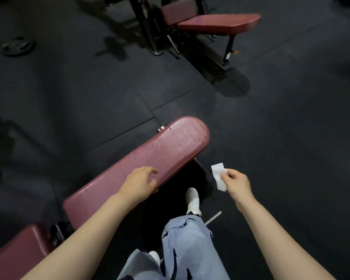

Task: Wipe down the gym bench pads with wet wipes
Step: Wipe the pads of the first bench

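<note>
A long maroon bench pad point(164, 150) runs diagonally from lower left toward the middle, its surface shiny and streaked. A second maroon pad point(14, 253), the seat, shows at the bottom left. My left hand point(138, 182) rests on the long pad's near edge, fingers on top and thumb at the side. To the right of the bench, my right hand point(235, 183) pinches a folded white wet wipe point(218, 175) in the air over the floor, apart from the pad.
Another maroon bench point(216, 22) on a black frame stands at the top middle. A black weight plate point(18, 46) lies on the dark rubber floor at the upper left. My legs in light jeans and a white shoe point(192, 200) stand beside the bench.
</note>
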### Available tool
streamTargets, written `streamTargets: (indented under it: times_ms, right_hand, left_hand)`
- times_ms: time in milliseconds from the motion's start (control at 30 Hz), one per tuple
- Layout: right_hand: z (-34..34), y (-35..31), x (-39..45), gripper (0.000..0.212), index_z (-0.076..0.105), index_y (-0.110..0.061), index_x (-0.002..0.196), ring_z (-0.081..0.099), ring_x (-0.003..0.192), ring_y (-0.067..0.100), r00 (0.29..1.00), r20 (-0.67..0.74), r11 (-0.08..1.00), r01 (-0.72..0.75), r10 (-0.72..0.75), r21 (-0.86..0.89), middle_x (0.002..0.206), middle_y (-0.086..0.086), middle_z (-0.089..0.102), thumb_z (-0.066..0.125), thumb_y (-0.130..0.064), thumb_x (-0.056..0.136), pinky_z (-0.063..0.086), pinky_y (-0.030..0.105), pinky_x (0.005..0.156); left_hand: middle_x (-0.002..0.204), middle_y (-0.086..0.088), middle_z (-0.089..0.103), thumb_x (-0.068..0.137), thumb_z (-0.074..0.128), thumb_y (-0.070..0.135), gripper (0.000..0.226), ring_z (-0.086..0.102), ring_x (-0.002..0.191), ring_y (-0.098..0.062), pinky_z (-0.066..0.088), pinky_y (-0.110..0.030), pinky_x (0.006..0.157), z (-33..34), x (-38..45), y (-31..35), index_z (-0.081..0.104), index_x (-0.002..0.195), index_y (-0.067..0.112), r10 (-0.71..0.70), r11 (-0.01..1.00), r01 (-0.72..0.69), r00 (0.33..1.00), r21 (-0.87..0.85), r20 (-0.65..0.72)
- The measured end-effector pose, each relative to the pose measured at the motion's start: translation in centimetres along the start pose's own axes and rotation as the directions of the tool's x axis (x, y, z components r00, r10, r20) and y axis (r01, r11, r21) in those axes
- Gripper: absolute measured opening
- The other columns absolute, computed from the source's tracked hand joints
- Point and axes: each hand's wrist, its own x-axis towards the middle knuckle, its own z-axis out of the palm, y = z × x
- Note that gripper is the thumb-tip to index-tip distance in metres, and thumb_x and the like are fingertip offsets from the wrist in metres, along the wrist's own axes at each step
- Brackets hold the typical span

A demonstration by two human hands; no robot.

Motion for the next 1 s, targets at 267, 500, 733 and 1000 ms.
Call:
streamTargets:
  times_ms: [267,500,733,1000]
  right_hand:
    - [2.5,-2.0,18.2,0.02,0.07,-0.01,0.091,0.065,0.082,0.026,0.958,0.129,0.966,-0.251,0.256,-0.059,0.089,0.011,0.07,0.053,-0.001,0.084,0.052,0.035,0.071]
    - [7.5,-3.3,32.4,0.01,0.062,-0.011,0.095,0.057,0.071,0.013,0.981,0.096,0.95,-0.137,0.169,-0.28,0.092,0.003,0.065,0.059,-0.015,0.086,0.04,0.027,0.054]
    - [15.8,-3.8,43.0,0.013,0.055,-0.015,0.085,0.053,0.073,0.02,0.975,0.199,0.869,0.178,-0.095,-0.461,0.076,-0.005,0.056,0.054,-0.025,0.092,0.036,0.029,0.066]
    - [23.1,-2.6,49.6,0.006,0.049,-0.011,0.093,0.052,0.088,0.03,0.929,0.076,0.766,0.342,-0.361,-0.545,0.103,0.012,0.053,0.047,-0.005,0.09,0.037,0.035,0.072]
  left_hand:
    - [0.141,0.0,0.054,0.096,0.053,0.023,0.039,0.043,0.134,-0.021,0.035,-0.037,0.112,1.3,11.6,0.2,0.055,0.135,0.019,-0.257,0.955,0.255,0.966,-0.152,0.007]
    - [0.148,-0.001,0.047,0.095,0.054,0.025,0.048,0.039,0.138,-0.023,0.03,-0.036,0.115,4.5,20.9,-0.8,0.048,0.142,0.018,-0.337,0.924,0.348,0.937,-0.155,0.095]
    - [0.153,-0.003,0.041,0.095,0.054,0.024,0.053,0.033,0.142,-0.023,0.025,-0.035,0.118,9.9,27.7,-5.0,0.043,0.147,0.016,-0.4,0.882,0.416,0.909,-0.222,0.117]
    - [0.164,0.0,0.019,0.094,0.055,0.025,0.064,0.016,0.151,-0.02,0.017,-0.039,0.123,14.9,30.6,-8.8,0.032,0.153,0.02,-0.494,0.823,0.479,0.869,-0.305,0.028]
